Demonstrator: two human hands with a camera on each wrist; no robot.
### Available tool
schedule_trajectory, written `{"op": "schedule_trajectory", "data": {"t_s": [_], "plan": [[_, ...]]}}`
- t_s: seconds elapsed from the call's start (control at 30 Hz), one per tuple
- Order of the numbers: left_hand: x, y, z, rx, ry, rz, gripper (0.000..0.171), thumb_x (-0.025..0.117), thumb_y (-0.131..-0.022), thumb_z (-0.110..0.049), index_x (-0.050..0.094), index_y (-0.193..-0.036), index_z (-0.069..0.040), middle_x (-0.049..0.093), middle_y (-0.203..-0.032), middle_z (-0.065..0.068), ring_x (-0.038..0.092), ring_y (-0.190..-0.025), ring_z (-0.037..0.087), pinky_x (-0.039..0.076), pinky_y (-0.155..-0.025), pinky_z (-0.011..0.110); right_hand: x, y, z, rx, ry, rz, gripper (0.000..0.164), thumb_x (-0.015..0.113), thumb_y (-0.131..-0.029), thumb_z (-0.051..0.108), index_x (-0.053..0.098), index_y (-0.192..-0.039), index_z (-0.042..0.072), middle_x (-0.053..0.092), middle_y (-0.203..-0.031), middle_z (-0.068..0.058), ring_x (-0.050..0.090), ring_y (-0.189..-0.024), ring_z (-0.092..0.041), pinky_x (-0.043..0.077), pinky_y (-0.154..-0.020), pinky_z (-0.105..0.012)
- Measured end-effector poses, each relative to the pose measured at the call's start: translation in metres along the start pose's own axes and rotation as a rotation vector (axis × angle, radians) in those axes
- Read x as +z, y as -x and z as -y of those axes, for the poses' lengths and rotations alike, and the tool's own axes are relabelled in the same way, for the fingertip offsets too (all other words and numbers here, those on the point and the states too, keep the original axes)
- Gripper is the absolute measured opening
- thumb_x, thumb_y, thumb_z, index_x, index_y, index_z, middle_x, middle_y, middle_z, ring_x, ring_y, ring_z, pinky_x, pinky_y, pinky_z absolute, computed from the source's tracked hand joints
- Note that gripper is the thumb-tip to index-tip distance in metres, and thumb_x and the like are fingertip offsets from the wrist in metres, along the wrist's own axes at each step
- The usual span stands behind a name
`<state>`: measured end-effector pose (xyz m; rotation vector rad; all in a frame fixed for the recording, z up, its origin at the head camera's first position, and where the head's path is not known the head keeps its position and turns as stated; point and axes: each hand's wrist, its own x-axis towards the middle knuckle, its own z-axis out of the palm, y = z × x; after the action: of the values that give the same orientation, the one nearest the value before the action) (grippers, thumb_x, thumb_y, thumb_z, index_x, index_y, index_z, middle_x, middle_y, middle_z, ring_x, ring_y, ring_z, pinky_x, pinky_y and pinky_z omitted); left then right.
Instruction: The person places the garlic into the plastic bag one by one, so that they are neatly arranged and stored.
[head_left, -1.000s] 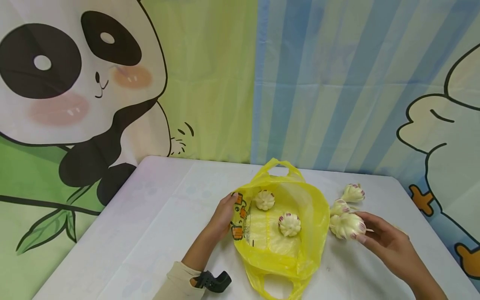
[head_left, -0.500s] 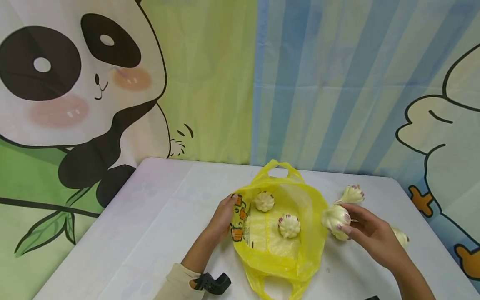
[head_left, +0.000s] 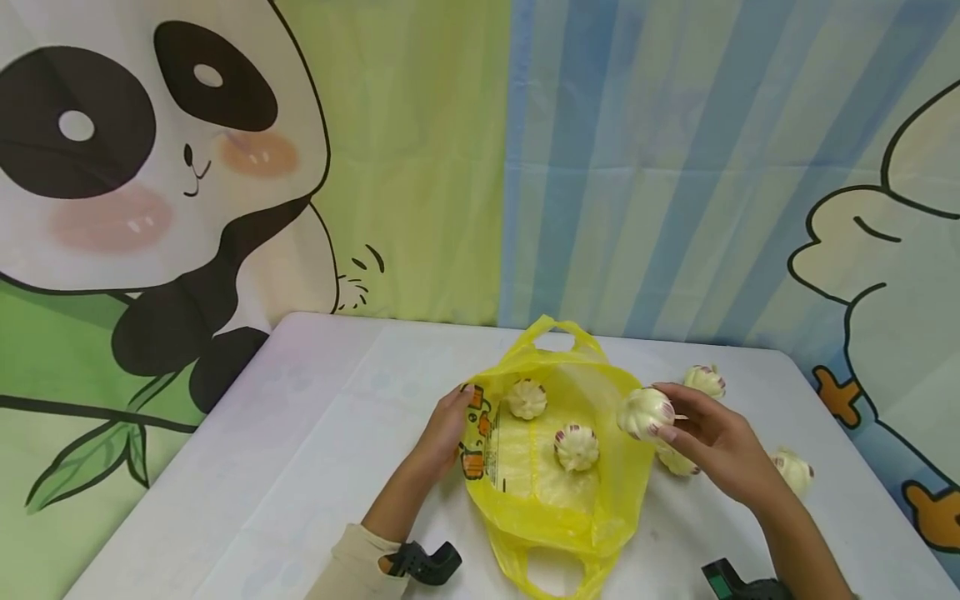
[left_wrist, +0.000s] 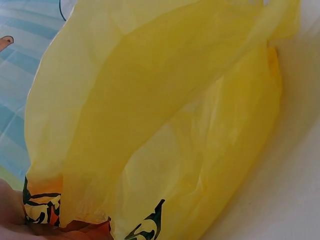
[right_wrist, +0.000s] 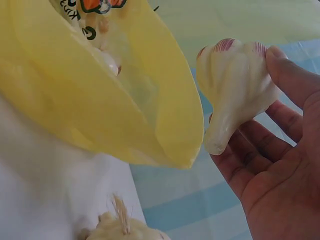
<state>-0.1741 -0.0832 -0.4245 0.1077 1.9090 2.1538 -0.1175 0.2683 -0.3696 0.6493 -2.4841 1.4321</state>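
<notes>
A yellow plastic bag (head_left: 555,521) lies on the table with its mouth wide and its handles front and back. Inside it are two garlic bulbs, one further back (head_left: 527,399) and one nearer the middle (head_left: 577,447). My left hand (head_left: 446,429) pinches the bag's left rim, over the orange print. My right hand (head_left: 712,442) holds a garlic bulb (head_left: 647,413) between thumb and fingers, raised at the bag's right rim. In the right wrist view this purple-streaked bulb (right_wrist: 235,85) hangs beside the bag's edge (right_wrist: 192,135), its stem pointing down.
More garlic lies right of the bag: a bulb at the back (head_left: 705,381), one under my right hand (head_left: 677,461) and one behind my right wrist (head_left: 792,472). A printed panda curtain (head_left: 420,167) stands behind the white table (head_left: 322,433).
My right hand has picked up a garlic bulb from the pile and carried it left and up to the bag's right rim. The left hand stays on the bag.
</notes>
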Motion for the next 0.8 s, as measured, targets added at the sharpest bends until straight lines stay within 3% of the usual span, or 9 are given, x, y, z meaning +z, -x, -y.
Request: {"op": "schedule_trajectory", "data": {"t_s": [0.57,0.8], "plan": [[0.002,0.0,0.001,-0.015,-0.01,-0.003,0.048,0.033,-0.107,-0.04,0.047,-0.137,-0.005,0.055,-0.109,0.024,0.057,-0.092,0.031,0.049,-0.074,0.032,0.008,-0.038,0.003,-0.002,-0.049,0.082,0.047,0.062,-0.096,0.007,0.048,-0.141,0.004,0.054,-0.129,-0.011,0.06,-0.106,-0.012,0.052,-0.082,-0.024],[0.002,0.0,0.001,0.004,-0.002,0.002,0.05,0.032,-0.107,-0.042,0.048,-0.135,-0.004,0.056,-0.107,0.022,0.057,-0.09,0.029,0.049,-0.074,0.032,0.013,-0.06,0.008,0.008,-0.061,0.111,0.046,0.062,-0.097,0.011,0.048,-0.141,0.009,0.054,-0.132,-0.01,0.059,-0.108,-0.012,0.052,-0.083,-0.025]]}}
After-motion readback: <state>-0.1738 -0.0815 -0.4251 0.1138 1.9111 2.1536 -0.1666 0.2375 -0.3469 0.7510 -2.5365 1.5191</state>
